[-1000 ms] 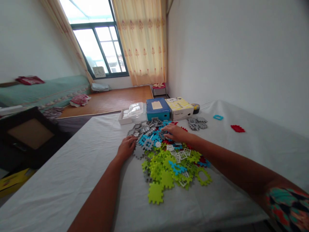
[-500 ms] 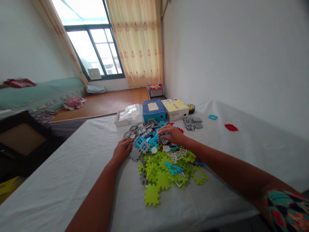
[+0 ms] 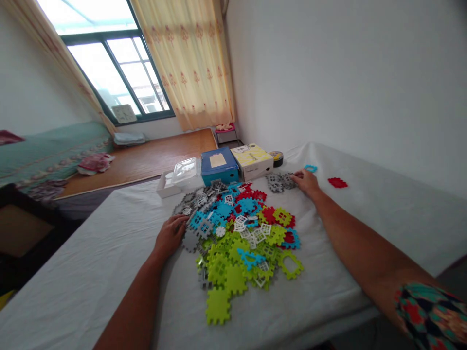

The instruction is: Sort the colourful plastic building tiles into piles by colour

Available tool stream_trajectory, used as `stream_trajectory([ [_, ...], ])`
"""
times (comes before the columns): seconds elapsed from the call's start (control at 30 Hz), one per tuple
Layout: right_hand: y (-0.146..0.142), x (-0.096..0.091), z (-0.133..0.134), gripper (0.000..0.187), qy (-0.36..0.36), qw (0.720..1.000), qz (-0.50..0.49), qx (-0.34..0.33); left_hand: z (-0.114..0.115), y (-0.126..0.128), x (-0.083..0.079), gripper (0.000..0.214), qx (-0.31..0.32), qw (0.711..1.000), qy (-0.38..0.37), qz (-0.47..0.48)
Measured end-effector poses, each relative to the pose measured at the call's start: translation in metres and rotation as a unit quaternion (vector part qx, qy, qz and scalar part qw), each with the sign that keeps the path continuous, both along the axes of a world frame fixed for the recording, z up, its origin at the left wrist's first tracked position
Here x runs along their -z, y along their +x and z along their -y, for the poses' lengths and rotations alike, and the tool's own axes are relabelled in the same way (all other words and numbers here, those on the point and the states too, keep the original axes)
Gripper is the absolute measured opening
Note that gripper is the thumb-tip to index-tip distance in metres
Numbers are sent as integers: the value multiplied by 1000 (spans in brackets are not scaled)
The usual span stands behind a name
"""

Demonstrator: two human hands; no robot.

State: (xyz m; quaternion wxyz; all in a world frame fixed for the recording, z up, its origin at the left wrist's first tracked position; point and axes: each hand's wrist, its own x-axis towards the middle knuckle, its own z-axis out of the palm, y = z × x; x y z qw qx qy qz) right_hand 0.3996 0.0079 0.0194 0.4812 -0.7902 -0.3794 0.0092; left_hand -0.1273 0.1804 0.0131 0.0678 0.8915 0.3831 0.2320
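Observation:
A heap of interlocking plastic building pieces [image 3: 235, 279] in green, blue, red, grey and white lies on the cloth before me. My left hand [image 3: 170, 236] rests at the heap's left edge, fingers stretched out against the grey pieces [image 3: 190, 240] there, gripping nothing that I can see. To the right of the boxes, a small separate group of grey pieces [image 3: 276, 183] lies flat. My right hand [image 3: 307, 183] is at that group's right end, its fingertips closed on a grey piece [image 3: 290, 181]. The fingers partly cover that piece.
A blue box [image 3: 220, 167], a yellow and white box [image 3: 252, 160] and a clear plastic container [image 3: 186, 170] stand behind the heap. A round tin [image 3: 277, 158] is beside them. One blue piece [image 3: 311, 168] and one red piece [image 3: 337, 183] lie apart, towards the wall.
My right hand has moved right, from over the heap to the separate grey group. My left hand stays at the heap's left edge. The view has shifted slightly to the right.

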Motion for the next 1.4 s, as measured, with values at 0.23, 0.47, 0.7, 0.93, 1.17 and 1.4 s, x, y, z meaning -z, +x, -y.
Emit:
stream_trajectory([
  [0.23,-39,-15,-14,26,-7,994,104,-44,1,-1,1,40,-6,1000,0,-2],
  [0.47,-130,-24,-14,47,-53,901,159,-400,2,0,1,39,-7,1000,-5,4],
  [0.7,-153,-16,-13,49,-63,917,142,-367,0,-1,2,38,-8,1000,-6,-13],
  [0.93,-165,-25,-11,24,12,921,50,-387,1,-1,-1,35,-18,999,-2,-31],
  [1.17,-159,-21,-16,26,35,925,-67,-373,4,1,-2,36,-33,999,-11,-25],
  [1.4,-148,-12,-24,31,41,922,-142,-357,1,-1,0,35,-34,999,-1,-12],
])
